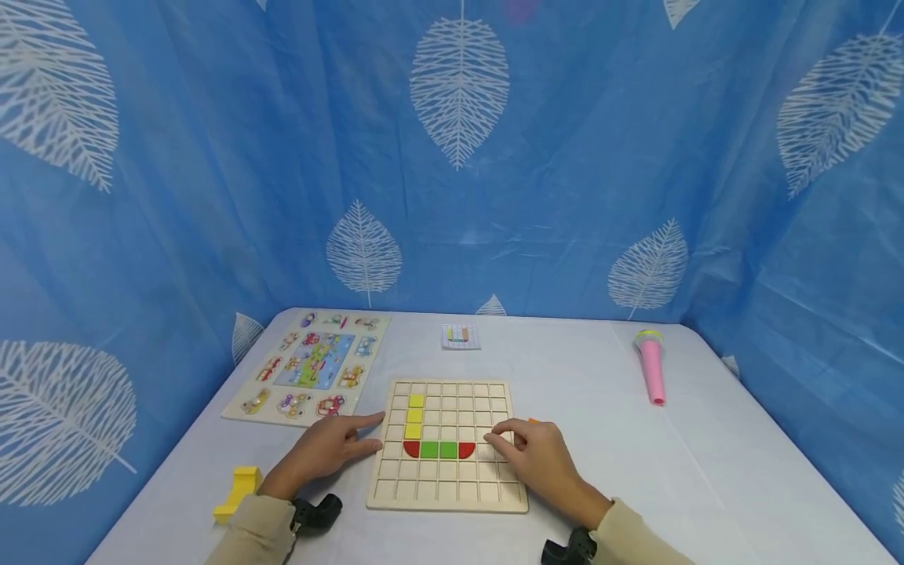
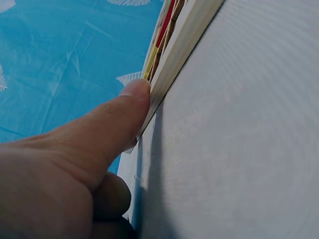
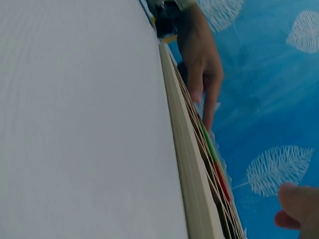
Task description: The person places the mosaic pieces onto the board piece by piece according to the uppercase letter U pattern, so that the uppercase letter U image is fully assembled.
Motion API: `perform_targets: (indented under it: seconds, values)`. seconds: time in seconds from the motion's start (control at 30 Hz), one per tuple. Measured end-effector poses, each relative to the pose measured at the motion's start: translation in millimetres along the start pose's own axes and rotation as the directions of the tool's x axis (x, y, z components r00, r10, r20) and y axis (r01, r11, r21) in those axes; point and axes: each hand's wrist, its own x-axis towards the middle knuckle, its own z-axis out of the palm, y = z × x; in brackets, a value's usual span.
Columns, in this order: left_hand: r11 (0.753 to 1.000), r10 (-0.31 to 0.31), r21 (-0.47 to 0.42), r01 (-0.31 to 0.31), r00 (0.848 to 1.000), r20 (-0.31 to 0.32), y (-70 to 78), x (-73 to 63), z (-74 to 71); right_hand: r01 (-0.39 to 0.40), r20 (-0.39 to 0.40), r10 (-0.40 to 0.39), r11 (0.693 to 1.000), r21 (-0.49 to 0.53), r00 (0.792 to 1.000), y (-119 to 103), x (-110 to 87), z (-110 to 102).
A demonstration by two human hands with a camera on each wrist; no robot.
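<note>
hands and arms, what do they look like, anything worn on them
Left hand and right hand: bare, no gloves. Both sleeves are beige. A chunky black device sits at each wrist; any markings are too small to tell.

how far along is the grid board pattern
Done: yellow column and red-and-green row on the grid board. In hand: left hand touches its edge; right hand over its right side, grip unclear. Probably left: the orange-looking column on the card; none shows on the grid board.
</note>
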Motion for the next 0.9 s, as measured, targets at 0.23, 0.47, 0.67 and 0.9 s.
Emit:
perform_targets:
  seconds: [0.23, 0.47, 0.67, 0.9]
  values:
    - [1.0, 0.01, -0.003, -0.01, 1.0, 0.006, -0.1, -0.6, -0.6, -0.012, 0.074, 0.004, 0.994, 0.107, 0.997, 11, -2.2, -17]
    - [1.0, 0.009, -0.008, -0.009, 1.0, 0.005, -0.3, -1.5, -1.1, -0.168, 0.23, 0.141, 0.981, 0.101, 0.963, 28, -10.1, -43]
    - [1.0, 0.007, -0.002, -0.007, 1.0, 0.001, -0.7, -1.3, -1.1, -0.281, 0.313, 0.252, 0.958, 0.051, 0.916, 40, -19.4, -65]
    - [1.0, 0.003, 0.009, -0.003, 1.0, -0.002, 0.7, -1.4, -1.0, -0.31, 0.455, 0.25, 0.949, 0.061, 0.854, 44, -24.7, -76]
